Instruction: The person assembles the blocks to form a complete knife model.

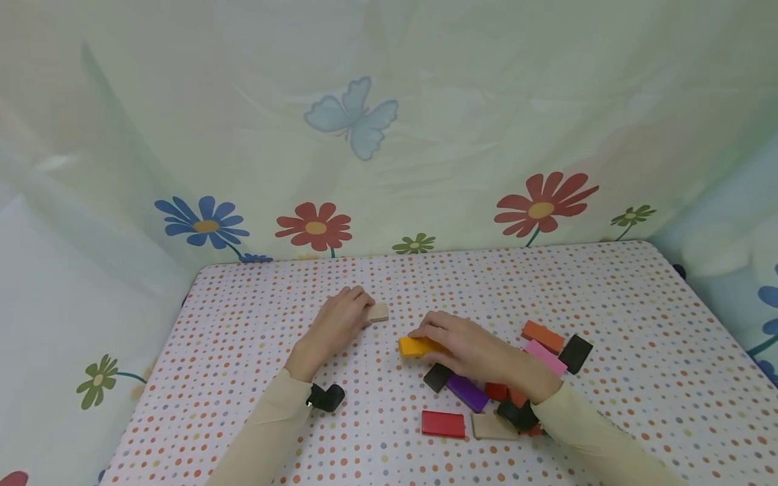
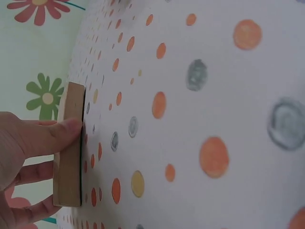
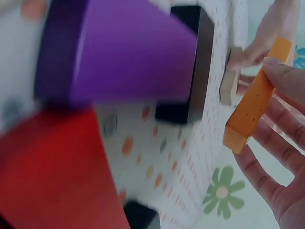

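Observation:
My left hand (image 1: 343, 317) pinches a plain wooden block (image 1: 378, 312) towards the back of the table. In the left wrist view the thumb lies on the near face of this wooden block (image 2: 69, 152), with the fingers behind it; the block stands on the tabletop. To its right, my right hand (image 1: 464, 344) grips a yellow-orange block (image 1: 413, 347) between thumb and fingers. This orange block (image 3: 255, 105) looks tilted in the right wrist view; whether it touches the table I cannot tell. Close below the right hand lie a black block (image 1: 437, 376) and a purple block (image 1: 468, 393).
Around the right forearm lie an orange-red block (image 1: 543, 336), a pink block (image 1: 545, 358), another black block (image 1: 575, 354) and a small red block (image 1: 496, 391). Nearer the front are a red block (image 1: 444, 424) and a beige block (image 1: 495, 426). A flowered curtain (image 1: 243, 135) hangs behind the table.

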Demonstrator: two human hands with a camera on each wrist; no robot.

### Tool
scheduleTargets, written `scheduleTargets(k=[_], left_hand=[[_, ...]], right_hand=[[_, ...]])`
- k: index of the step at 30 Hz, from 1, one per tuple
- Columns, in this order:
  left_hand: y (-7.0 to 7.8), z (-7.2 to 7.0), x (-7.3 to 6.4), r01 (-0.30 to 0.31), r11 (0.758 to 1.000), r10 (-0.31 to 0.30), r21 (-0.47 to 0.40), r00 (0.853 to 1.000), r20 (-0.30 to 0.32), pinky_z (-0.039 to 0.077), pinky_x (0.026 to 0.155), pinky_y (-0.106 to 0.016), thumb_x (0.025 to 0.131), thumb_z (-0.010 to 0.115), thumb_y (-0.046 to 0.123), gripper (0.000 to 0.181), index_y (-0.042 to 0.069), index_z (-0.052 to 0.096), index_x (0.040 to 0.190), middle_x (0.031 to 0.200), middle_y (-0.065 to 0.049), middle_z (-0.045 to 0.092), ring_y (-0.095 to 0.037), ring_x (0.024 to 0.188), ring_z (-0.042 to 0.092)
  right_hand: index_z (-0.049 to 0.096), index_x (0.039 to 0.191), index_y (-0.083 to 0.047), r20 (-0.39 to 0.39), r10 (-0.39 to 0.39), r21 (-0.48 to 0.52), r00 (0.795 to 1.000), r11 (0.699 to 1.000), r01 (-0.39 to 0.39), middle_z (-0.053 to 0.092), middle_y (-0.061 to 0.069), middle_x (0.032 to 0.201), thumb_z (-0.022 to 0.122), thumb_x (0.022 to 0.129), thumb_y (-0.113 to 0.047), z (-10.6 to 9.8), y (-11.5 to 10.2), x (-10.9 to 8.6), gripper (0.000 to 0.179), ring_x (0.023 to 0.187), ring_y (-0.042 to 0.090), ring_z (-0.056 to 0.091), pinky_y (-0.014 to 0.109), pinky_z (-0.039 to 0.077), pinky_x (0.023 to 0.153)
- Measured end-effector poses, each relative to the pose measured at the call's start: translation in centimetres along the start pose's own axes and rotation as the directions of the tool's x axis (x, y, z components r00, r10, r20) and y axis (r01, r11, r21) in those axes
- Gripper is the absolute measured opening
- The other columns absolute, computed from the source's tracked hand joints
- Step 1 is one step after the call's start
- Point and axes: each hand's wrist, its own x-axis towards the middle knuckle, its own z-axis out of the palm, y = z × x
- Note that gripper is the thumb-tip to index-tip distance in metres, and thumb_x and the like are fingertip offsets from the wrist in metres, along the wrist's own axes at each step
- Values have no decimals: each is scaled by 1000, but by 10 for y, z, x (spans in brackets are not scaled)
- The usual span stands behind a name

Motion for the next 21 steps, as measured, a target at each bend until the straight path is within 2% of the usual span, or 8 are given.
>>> scheduleTargets(k=[3, 6, 9, 15, 21], left_hand=[[0, 1, 3, -8, 1000, 8, -23, 1000, -3, 56, 90, -40, 92, 82, 11, 30, 4, 73, 120, 114, -7, 68, -25, 103, 63], [1, 0, 5, 16, 998, -15, -60, 1000, 16, 55, 93, -40, 90, 84, 9, 32, 4, 74, 120, 113, -7, 68, -25, 104, 64], [1, -1, 5, 35, 995, -32, -95, 999, 33, 55, 94, -41, 90, 83, 7, 32, 2, 74, 121, 113, -9, 68, -26, 104, 65], [-1, -3, 5, 22, 989, -16, -146, 999, 41, 56, 92, -41, 93, 79, 6, 28, 1, 74, 120, 112, -10, 69, -26, 102, 66], [-3, -3, 6, 13, 986, -5, -167, 999, 44, 55, 92, -41, 92, 80, 4, 27, 1, 75, 118, 111, -9, 68, -27, 102, 65]], right_hand=[[69, 130, -7, 0, 51, -34, 999, 998, -51, 63, 3, 115, 76, 98, -20, -5, 6, 1, 35, 98, 13, 60, 34, 57, 87], [69, 130, -6, -10, 65, -61, 998, 996, -66, 63, 5, 115, 76, 98, -18, -8, 12, 7, 35, 98, 15, 60, 35, 57, 86], [70, 129, -5, -20, 57, -76, 998, 995, -58, 64, 6, 114, 77, 97, -17, -9, 17, 16, 35, 98, 17, 61, 35, 57, 86], [70, 129, -3, -20, 56, -72, 998, 996, -58, 64, 7, 114, 76, 97, -13, -13, 22, 32, 35, 97, 18, 61, 36, 57, 86], [69, 129, 0, -29, 27, -84, 999, 996, -29, 63, 9, 112, 75, 97, -7, -15, 29, 46, 33, 96, 20, 61, 37, 56, 86]])
